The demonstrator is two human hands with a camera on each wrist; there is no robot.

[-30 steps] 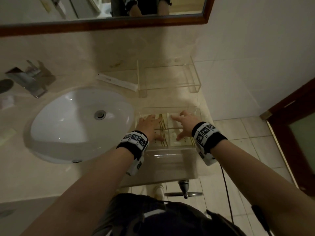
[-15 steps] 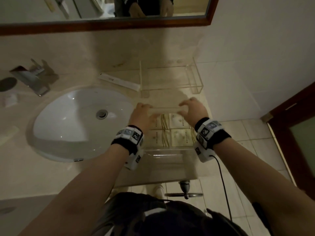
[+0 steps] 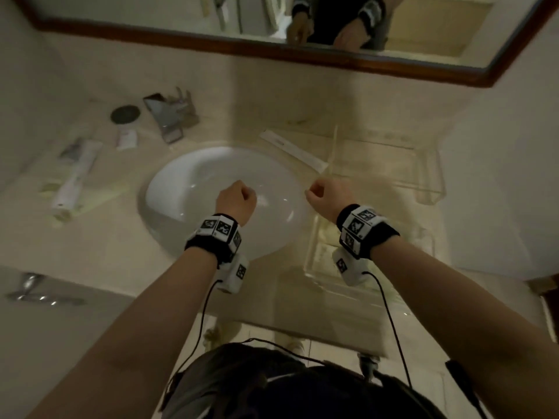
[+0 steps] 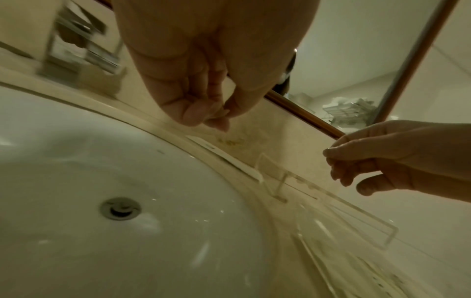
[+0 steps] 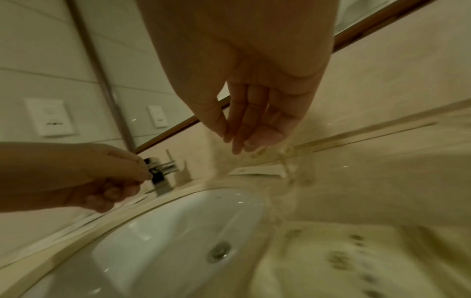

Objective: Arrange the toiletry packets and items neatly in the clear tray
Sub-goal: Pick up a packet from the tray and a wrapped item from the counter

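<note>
The near clear tray (image 3: 310,257) stands on the counter right of the sink, with beige packets (image 3: 328,252) lying flat inside; they are blurred. The right wrist view shows these packets (image 5: 344,258) below my right hand. My left hand (image 3: 237,198) hovers over the basin, fingers loosely curled, thumb near the fingertips (image 4: 216,119), holding nothing. My right hand (image 3: 328,193) hangs at the basin's right rim, above the tray's far end, with fingers (image 5: 244,141) relaxed and empty. A long white packet (image 3: 292,149) lies on the counter behind the sink.
A second clear tray (image 3: 429,182) stands empty against the back wall. The white sink (image 3: 187,189) fills the middle, with the faucet (image 3: 171,116) behind it. White tubes and sachets (image 3: 75,173) lie left of the sink. A mirror hangs above.
Both hands have left the packets in the near tray, lifted, and moved left over the sink. Their fingers have curled in. My head view has swung left.
</note>
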